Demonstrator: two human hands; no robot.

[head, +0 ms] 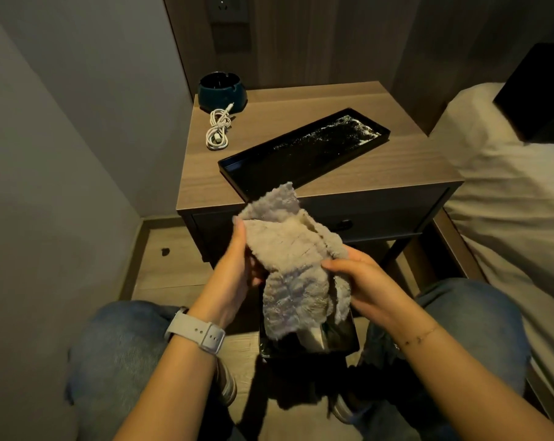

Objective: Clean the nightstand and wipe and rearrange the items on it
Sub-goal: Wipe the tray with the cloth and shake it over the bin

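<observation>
Fingers of both hands, left point(237, 268) and right point(361, 281), curl round a fluffy grey cloth point(296, 265), pinching it over a glossy black box point(310, 338) below the nightstand counter point(349, 173).

Risk: cloth slips or drags grit; box may drop, judging by the loose grip.

Black tray point(304, 148) lies on counter, long axis diagonal, near-left to far-right, dusty at far end.

Both of my forearms reach forward and converge low at centre, above bent knees. My left hand point(237, 268), a pale watch band on its wrist, stands edge-up with fingers extended along the cloth point(291, 265), thumb hidden. My right hand point(361, 281), thin bracelet on its wrist, curls its grip into the fabric's other side.
</observation>
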